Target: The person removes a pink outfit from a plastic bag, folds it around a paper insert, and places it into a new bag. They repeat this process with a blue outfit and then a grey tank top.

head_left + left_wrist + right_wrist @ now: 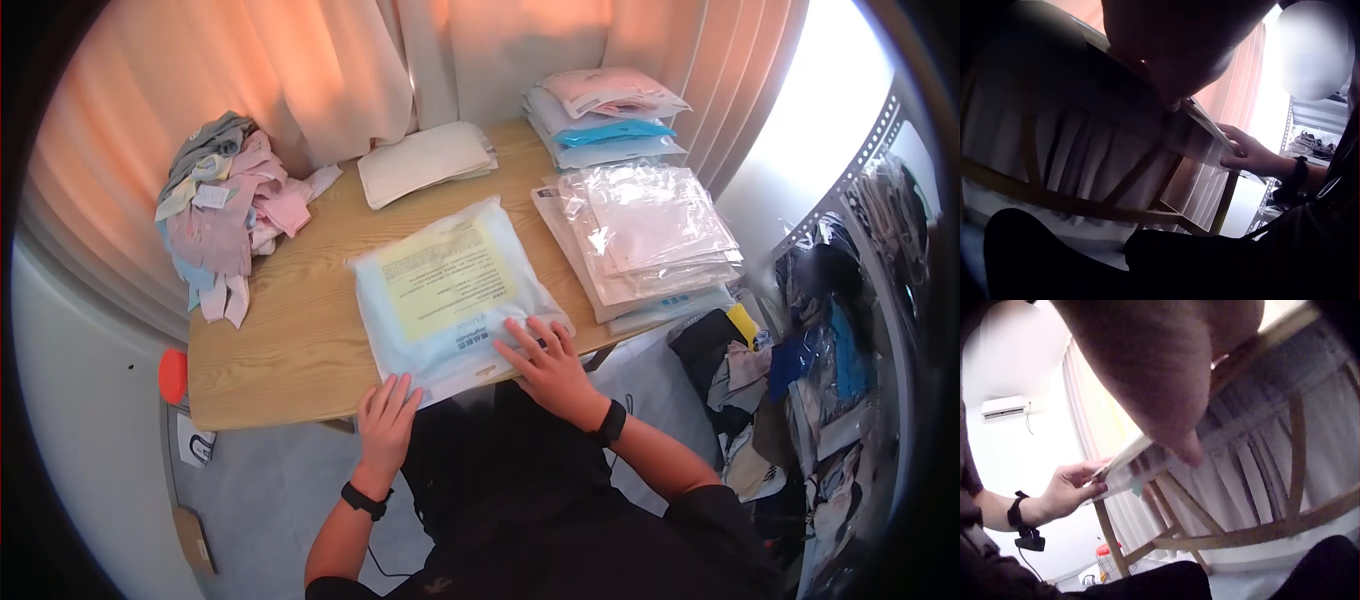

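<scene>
A clear plastic bag (pixel 450 290) with pale blue and yellow contents and printed text lies flat on the wooden table, its near edge overhanging the front. At the bag's near left corner, the left hand (pixel 388 425) has its fingers on top; the right wrist view shows this hand (pixel 1069 490) pinching the edge, thumb below. The right hand (pixel 552 370) has its fingers spread over the near right part. In the left wrist view, the right hand (pixel 1250 153) holds the edge between fingers and thumb.
Crumpled clothes (pixel 235 205) lie at the table's left, pale flat sheets (pixel 428 163) at the back. Stacked clear bags (pixel 650 225) and more packed bags (pixel 605 115) stand at the right. Beyond the table's right side are piled garments (pixel 740 390) and a metal shelf (pixel 840 190).
</scene>
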A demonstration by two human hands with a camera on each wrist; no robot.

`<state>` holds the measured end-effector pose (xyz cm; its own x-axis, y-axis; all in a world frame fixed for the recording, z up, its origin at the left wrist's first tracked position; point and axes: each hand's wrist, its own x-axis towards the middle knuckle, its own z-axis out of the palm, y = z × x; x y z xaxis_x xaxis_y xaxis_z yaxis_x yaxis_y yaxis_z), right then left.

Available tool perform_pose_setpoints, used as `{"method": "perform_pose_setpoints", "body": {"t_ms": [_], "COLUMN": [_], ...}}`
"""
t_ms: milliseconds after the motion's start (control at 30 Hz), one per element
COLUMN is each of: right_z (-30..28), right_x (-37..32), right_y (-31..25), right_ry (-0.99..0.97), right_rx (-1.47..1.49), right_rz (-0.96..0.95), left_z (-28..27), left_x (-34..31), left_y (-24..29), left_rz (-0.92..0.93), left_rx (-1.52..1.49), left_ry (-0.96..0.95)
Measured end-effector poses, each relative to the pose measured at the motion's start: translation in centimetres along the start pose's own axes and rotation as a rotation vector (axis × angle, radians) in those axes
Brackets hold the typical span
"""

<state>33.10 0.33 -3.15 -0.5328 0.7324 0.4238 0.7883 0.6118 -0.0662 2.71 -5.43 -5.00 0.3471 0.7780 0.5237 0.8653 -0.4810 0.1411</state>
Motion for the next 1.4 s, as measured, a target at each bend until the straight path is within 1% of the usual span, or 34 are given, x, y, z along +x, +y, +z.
{"method": "perform_pose_setpoints", "body": {"t_ms": [67, 167, 267, 300, 367, 400, 433, 500, 567, 600, 633, 667, 700, 733, 767, 833, 867, 900, 933, 967, 1033, 1067, 1133, 1167, 1200, 1233, 1267, 1300, 1400], "right_z": [-0.2, -2.6, -5.2, -7.3, -9.1, -10.1, -11.4, -12.8, -14.6, -15.0, -16.7, -16.7, -16.9, -18.2, -19.3, -20.4, -20.7, -20.1, -18.7, -17.0, -11.8, -9.6, -6.6, -6.0, -5.7, -6.4, -6.7, -6.0, -5.4], "right_x": [-0.6, 0.4, 2.8, 4.0, 5.4, 6.1, 7.2, 9.2, 11.6, 12.7, 13.6, 14.6, 15.5, 16.4, 16.8, 18.0, 18.8, 19.6, 20.3, 21.0, 22.1, 22.5, 23.1, 23.5, 23.9, 24.6, 25.1, 25.5, 25.7], "right_y": [-0.1, -1.9, -2.1, -2.6, -2.4, -2.1, -1.7, 1.0, 3.7, 5.9, 7.9, 10.8, 13.8, 15.5, 17.6, 21.0, 22.8, 25.1, 28.0, 31.1, 39.2, 42.0, 43.5, 42.7, 42.0, 39.2, 37.8, 38.5, 41.0], "right_ry": [0.054, 0.165, 0.226, 0.291, 0.305, 0.309, 0.428, 0.429, 0.423, 0.370, 0.318, 0.369, 0.491, 0.612, 0.638, 0.787, 0.861, 0.894, 0.925, 0.956, 1.007, 1.028, 1.076, 1.099, 1.113, 1.121, 1.127, 1.059, 0.811], "right_rx": [0.064, 0.182, 0.153, 0.154, 0.238, 0.278, 0.349, 0.357, 0.399, 0.563, 0.630, 0.764, 0.881, 0.974, 1.214, 1.280, 1.316, 1.358, 1.404, 1.454, 1.512, 1.542, 1.581, 1.601, 1.523, 1.439, 1.353, 1.346, 1.395], "right_rz": [0.009, 0.104, 0.010, -0.021, -0.097, -0.135, -0.182, -0.161, 0.132, 0.287, 0.351, 0.472, 0.494, 0.581, 0.539, 0.572, 0.578, 0.615, 0.647, 0.674, 0.796, 0.858, 0.931, 0.968, 1.064, 1.163, 1.261, 1.258, 1.135], "left_z": [-1.2, -3.8, -8.2, -9.8, -13.4, -14.1, -14.0, -13.5, -12.4, -11.7, -10.0, -8.5, -6.9, -5.4, -4.1, -1.9, -0.5, 0.9, 1.7, 1.9, 2.3, 2.6, 3.0, 3.0, 2.9, 2.9, 3.0, 3.1, 2.8], "left_x": [0.3, 1.5, 4.4, 5.3, 6.7, 7.5, 8.4, 10.4, 11.8, 12.2, 12.5, 12.4, 12.1, 12.0, 11.4, 9.2, 8.5, 7.7, 7.2, 7.1, 7.2, 6.9, 6.5, 6.7, 6.8, 6.7, 6.4, 6.2, 7.1], "left_y": [0.4, 1.1, 3.6, 4.4, 5.3, 5.4, 5.1, 4.5, 4.8, 4.7, 4.0, 3.1, 2.2, 1.3, 0.2, -2.0, -2.6, -3.1, -3.4, -3.3, -2.9, -2.9, -3.6, -3.9, -3.7, -3.4, -3.3, -3.3, -3.0], "left_rz": [0.015, 0.072, 0.237, 0.273, 0.310, 0.327, 0.312, 0.266, 0.117, 0.045, 0.059, 0.020, -0.020, -0.053, -0.117, -0.230, -0.330, -0.438, -0.547, -0.582, -0.644, -0.660, -0.683, -0.688, -0.699, -0.715, -0.723, -0.728, -0.727], "left_rx": [0.023, -0.076, -0.025, 0.024, 0.123, 0.170, 0.171, 0.166, 0.012, -0.065, -0.181, -0.245, -0.315, -0.389, -0.450, -0.554, -0.687, -0.813, -0.933, -0.939, -0.952, -0.966, -0.984, -0.960, -0.939, -0.919, -0.898, -0.875, -0.792], "left_ry": [0.057, 0.115, 0.271, 0.322, 0.397, 0.434, 0.568, 0.830, 0.819, 0.811, 0.831, 0.766, 0.704, 0.644, 0.550, 0.330, 0.332, 0.331, 0.334, 0.324, 0.317, 0.312, 0.300, 0.305, 0.308, 0.307, 0.296, 0.285, 0.264]}}
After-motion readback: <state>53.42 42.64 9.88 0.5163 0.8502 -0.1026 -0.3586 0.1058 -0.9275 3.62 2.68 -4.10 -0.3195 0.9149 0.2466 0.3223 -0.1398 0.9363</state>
